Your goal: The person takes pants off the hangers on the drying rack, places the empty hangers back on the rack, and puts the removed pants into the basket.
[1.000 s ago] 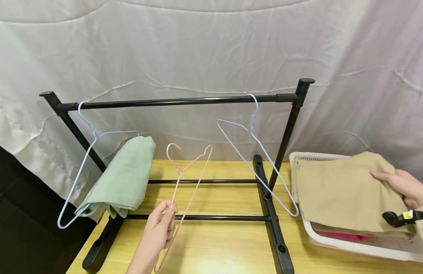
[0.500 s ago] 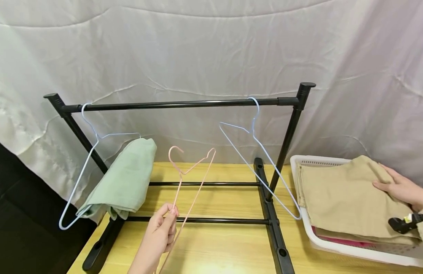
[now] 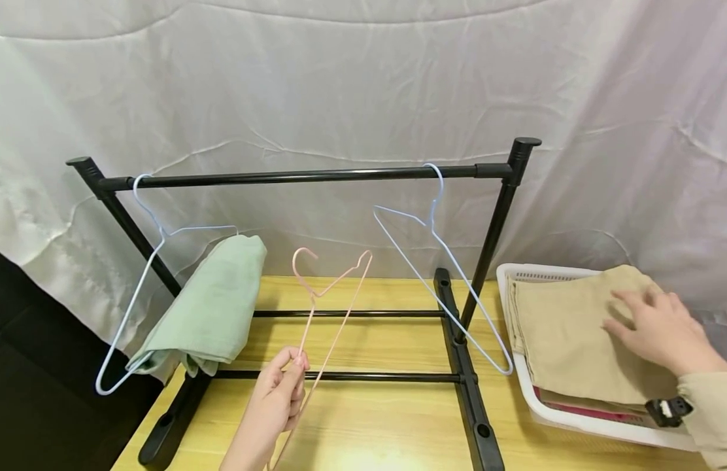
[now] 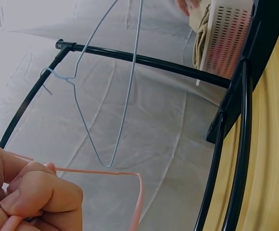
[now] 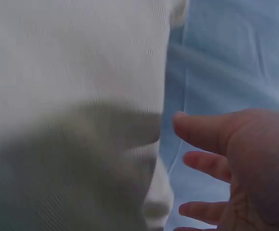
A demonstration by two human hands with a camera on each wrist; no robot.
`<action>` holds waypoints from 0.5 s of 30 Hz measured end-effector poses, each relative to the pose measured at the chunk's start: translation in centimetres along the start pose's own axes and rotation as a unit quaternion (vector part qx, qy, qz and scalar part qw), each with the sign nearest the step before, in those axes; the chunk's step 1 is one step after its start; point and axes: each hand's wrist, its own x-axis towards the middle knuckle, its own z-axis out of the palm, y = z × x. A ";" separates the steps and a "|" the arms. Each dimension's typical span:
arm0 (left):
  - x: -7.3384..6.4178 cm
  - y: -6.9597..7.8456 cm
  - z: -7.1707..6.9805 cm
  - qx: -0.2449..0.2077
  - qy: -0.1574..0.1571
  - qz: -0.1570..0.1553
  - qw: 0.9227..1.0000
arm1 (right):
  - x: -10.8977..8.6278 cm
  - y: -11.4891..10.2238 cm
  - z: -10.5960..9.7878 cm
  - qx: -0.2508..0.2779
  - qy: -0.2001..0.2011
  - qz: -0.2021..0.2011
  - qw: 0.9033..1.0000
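My left hand (image 3: pixel 275 391) pinches the side of a pink hanger (image 3: pixel 314 297), hook up, in front of the rack; its low end leaves the head view. The left wrist view shows the thumb and fingers (image 4: pixel 43 192) curled round the pink wire. Over the folded beige cloth (image 3: pixel 566 333) in the white basket is my right hand (image 3: pixel 663 330), fingers spread. In the right wrist view its thumb and fingers (image 5: pixel 209 130) stand apart from the cloth's edge (image 5: pixel 105 72), gripping nothing. Whether the palm touches the cloth is hidden.
A black rack (image 3: pixel 316 176) stands on the wooden table (image 3: pixel 369 418). Its bar carries a light blue hanger (image 3: pixel 162 234) with a green cloth (image 3: pixel 213 301) draped on it, and a bare blue hanger (image 3: pixel 432 221). Right of it sits the basket (image 3: pixel 521 383), something pink inside.
My right hand has let go of the beige cloth's right edge and moved left over its top, fingers spreading. The left hand keeps its grip on the pink hanger, almost still.
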 end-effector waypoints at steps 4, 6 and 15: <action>0.1 0.1 0.2 -0.005 -0.004 0.008 1.000 | -1.2 -1.6 1.1 -0.004 -0.042 -0.005 0.999; 0.1 0.2 0.3 -0.005 -0.005 0.009 1.000 | -1.7 -1.6 1.6 0.005 -0.073 0.014 0.997; 0.2 0.4 0.4 -0.004 -0.003 0.011 1.000 | -1.8 -0.2 1.4 0.021 -0.156 0.003 0.988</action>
